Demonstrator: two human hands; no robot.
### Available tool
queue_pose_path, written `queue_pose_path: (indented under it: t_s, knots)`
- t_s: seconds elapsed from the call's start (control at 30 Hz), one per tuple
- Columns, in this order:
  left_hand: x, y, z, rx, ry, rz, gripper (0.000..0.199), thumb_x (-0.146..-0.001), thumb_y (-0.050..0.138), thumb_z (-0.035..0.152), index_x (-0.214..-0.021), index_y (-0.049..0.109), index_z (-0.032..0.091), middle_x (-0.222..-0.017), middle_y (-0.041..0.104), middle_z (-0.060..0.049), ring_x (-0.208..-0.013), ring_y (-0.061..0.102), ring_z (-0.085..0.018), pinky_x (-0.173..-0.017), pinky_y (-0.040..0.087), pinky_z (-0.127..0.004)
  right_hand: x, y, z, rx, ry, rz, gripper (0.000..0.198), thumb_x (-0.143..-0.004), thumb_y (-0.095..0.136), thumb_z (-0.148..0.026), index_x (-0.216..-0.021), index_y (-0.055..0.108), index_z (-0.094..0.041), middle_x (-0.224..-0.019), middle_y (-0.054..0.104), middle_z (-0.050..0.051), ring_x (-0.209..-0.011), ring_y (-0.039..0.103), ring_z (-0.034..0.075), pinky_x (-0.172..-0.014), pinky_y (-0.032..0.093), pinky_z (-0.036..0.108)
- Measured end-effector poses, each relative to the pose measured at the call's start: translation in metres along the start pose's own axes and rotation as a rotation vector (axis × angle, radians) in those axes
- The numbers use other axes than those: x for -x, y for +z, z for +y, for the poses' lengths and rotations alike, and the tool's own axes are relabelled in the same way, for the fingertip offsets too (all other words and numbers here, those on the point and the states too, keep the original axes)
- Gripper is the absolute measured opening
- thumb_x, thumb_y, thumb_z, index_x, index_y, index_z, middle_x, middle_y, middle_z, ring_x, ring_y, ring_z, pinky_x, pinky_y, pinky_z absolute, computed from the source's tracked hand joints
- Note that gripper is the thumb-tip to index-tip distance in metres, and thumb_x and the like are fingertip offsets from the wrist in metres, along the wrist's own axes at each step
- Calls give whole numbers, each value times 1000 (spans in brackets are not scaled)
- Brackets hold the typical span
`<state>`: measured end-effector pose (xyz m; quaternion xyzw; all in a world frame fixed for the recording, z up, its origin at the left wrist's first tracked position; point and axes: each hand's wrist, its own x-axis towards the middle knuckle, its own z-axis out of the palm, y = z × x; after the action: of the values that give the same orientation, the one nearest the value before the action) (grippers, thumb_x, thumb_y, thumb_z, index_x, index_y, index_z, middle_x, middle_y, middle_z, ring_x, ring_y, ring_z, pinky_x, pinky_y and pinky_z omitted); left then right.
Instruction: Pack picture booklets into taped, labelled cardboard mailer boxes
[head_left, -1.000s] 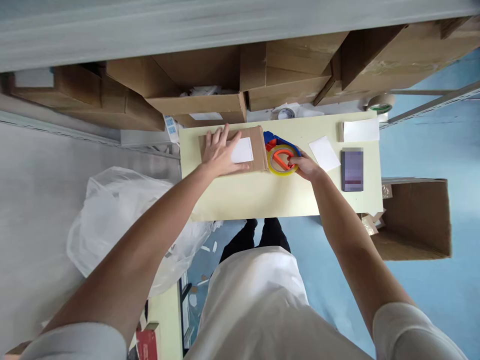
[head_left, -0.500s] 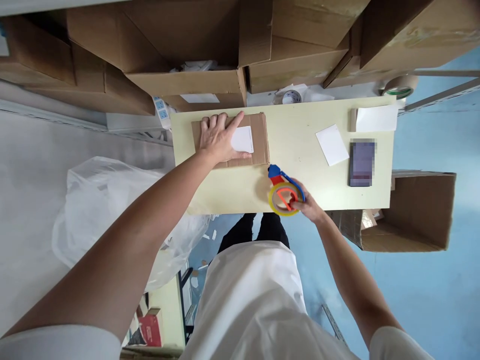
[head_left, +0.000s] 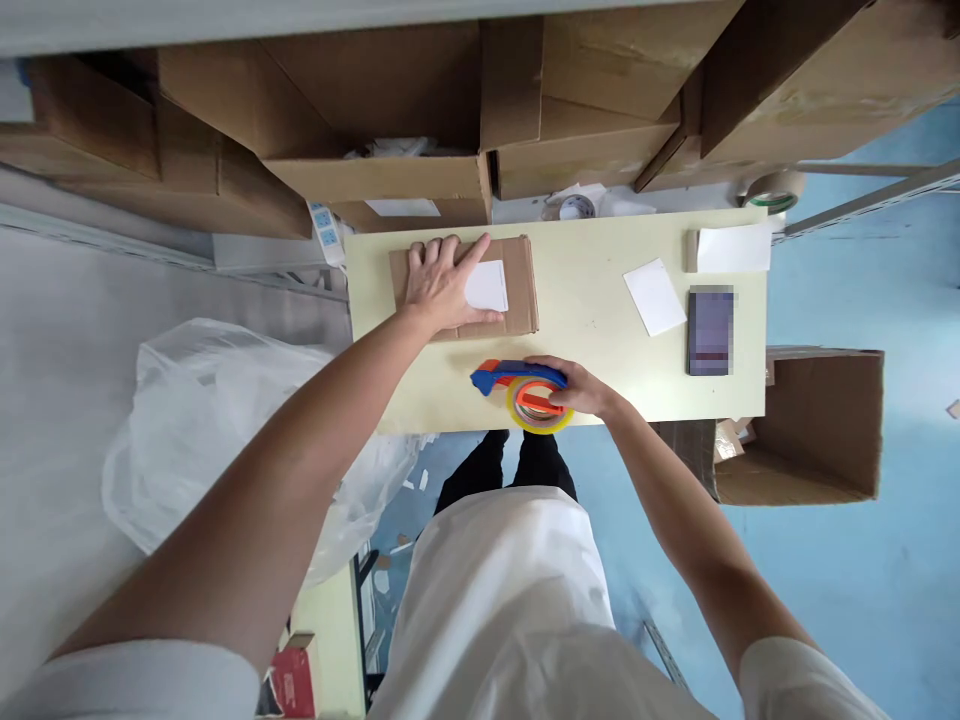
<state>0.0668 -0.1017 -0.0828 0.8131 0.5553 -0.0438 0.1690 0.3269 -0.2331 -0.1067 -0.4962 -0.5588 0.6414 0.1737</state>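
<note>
My left hand (head_left: 439, 288) presses down on a small flat cardboard box (head_left: 519, 283), its fingers spread across the top. Part of a white label (head_left: 487, 287) on the box shows between thumb and forefinger. My right hand (head_left: 581, 387) grips a blue and red tape dispenser (head_left: 517, 372) loaded with a yellow-edged roll of tape (head_left: 541, 424). The dispenser is held over the near edge of the table, apart from the box, with its blue head pointing left.
On the pale table (head_left: 585, 300) lie a white card (head_left: 655, 297), a stack of white paper (head_left: 731, 248) and a dark phone-like device (head_left: 710, 332). Large cartons (head_left: 375, 180) line the back. An open box (head_left: 825, 430) stands at right, a clear plastic bag (head_left: 217, 430) at left.
The tape dispenser in my right hand has moved left and turned, from its head pointing up by the box's corner to pointing left. My left hand stays on the box.
</note>
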Motion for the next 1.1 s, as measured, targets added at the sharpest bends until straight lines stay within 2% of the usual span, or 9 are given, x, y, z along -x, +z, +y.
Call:
queue_pose_path:
  t_s: [0.2, 0.3, 0.4, 0.5, 0.67, 0.8, 0.9, 1.0, 1.1]
  knots:
    - [12, -7, -11, 45, 16, 86, 105, -71, 59, 67, -151, 9, 21, -156, 12, -16, -140, 8, -42, -110, 3, -58, 77, -18, -6, -148, 156, 129, 69, -67, 69, -21, -133, 50, -26, -124, 61, 6, -106, 61, 26, -90, 51, 39]
    - [27, -4, -24, 69, -167, 188, 107, -68, 62, 68, -150, 12, 23, -157, 9, -15, -141, 2, -43, -109, 11, -61, 109, -20, -13, -275, 99, 205, 65, -74, 68, -28, -135, 46, -28, -128, 58, 8, -110, 59, 27, -93, 49, 43]
    - [40, 3, -36, 146, -216, 164, 106, -63, 67, 67, -148, 20, 25, -156, 12, -16, -139, 16, -44, -105, 24, -61, 127, -16, -28, -287, -52, 241, 63, -79, 62, -35, -138, 41, -30, -134, 53, 8, -117, 54, 29, -97, 45, 47]
    - [46, 12, -35, 213, -139, 173, 105, -61, 74, 59, -147, 25, 23, -155, 16, -18, -138, 20, -44, -107, 27, -57, 138, -14, -53, -39, -177, 353, 59, -80, 58, -33, -137, 43, -31, -135, 51, 8, -119, 51, 31, -100, 40, 50]
    - [60, 17, -18, 328, -155, 216, 104, -61, 77, 50, -145, 27, 13, -155, 9, -26, -141, 10, -47, -111, 18, -57, 149, -23, -126, 458, -320, 566, 68, -78, 59, -28, -142, 36, -29, -123, 54, 12, -106, 55, 31, -91, 47, 49]
    - [80, 17, -9, 475, -127, 245, 104, -64, 76, 33, -148, 16, 17, -156, 8, -22, -143, 14, -37, -112, 26, -47, 127, -50, -205, 661, -546, 734, 68, -82, 58, -34, -144, 30, -26, -126, 53, 14, -108, 55, 31, -93, 46, 48]
    - [93, 20, -4, 540, -289, 309, 103, -66, 73, 29, -148, 12, 14, -156, 10, -23, -143, 17, -35, -109, 34, -43, 79, -86, -263, 818, -658, 834, 61, -84, 54, -35, -141, 35, -23, -131, 51, 14, -119, 48, 34, -99, 40, 50]
    - [103, 29, 1, 617, -469, 255, 100, -67, 72, 32, -146, 15, 8, -149, 29, -26, -140, 28, -35, -107, 36, -41, 17, -123, -307, 999, -675, 844, 53, -84, 52, -30, -134, 45, -13, -121, 56, 18, -116, 48, 35, -98, 40, 51]
    - [108, 40, 3, 728, -568, 200, 92, -70, 69, 37, -146, 22, 11, -138, 48, -22, -129, 46, -34, -101, 43, -41, -39, -150, -328, 1122, -591, 808, 54, -83, 53, -27, -132, 47, -7, -110, 59, 21, -107, 52, 35, -94, 41, 51]
